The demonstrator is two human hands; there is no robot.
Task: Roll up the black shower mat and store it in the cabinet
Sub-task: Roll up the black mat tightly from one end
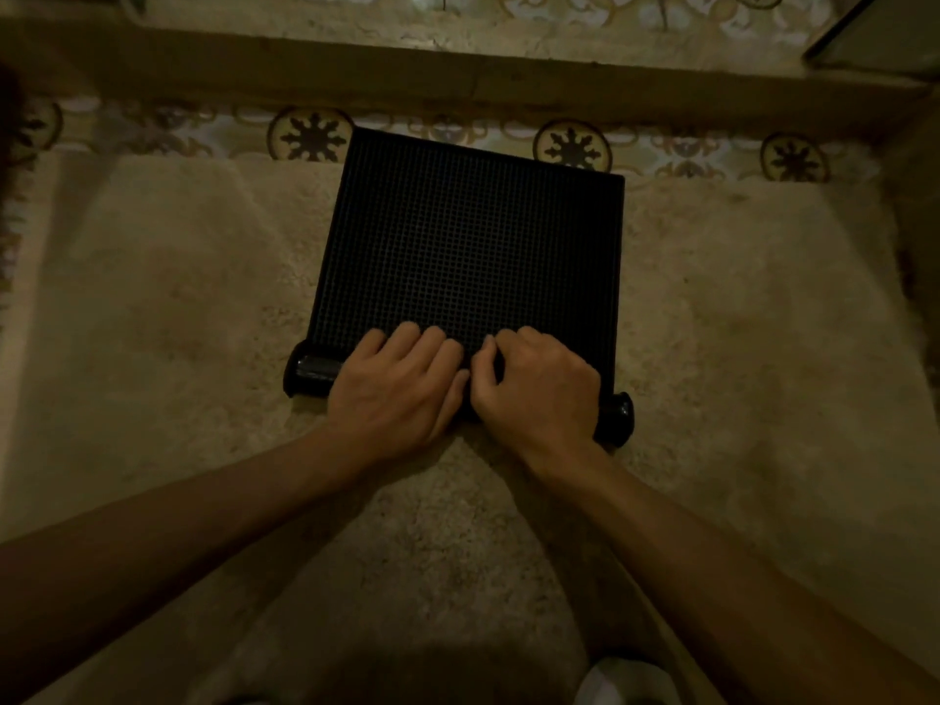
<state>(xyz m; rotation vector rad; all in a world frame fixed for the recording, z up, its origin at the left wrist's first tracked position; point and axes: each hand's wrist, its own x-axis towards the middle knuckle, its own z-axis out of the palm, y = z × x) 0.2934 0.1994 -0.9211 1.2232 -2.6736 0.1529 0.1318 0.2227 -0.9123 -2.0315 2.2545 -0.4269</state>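
Note:
The black shower mat (pixel 468 236) lies on a beige rug, its grid-textured flat part stretching away from me. Its near end is wound into a tight roll; the roll's ends stick out at left (pixel 310 374) and right (pixel 616 418) of my hands. My left hand (pixel 399 389) and my right hand (pixel 536 391) sit side by side on top of the roll, fingers curled over it and pressing down. The middle of the roll is hidden under my hands.
The beige rug (pixel 178 323) covers most of the floor. Beyond it runs a strip of patterned tiles (pixel 310 137), then a raised dark step (pixel 458 76). A dark panel edge (pixel 875 38) stands at the top right. Something white (pixel 610 684) shows at the bottom edge.

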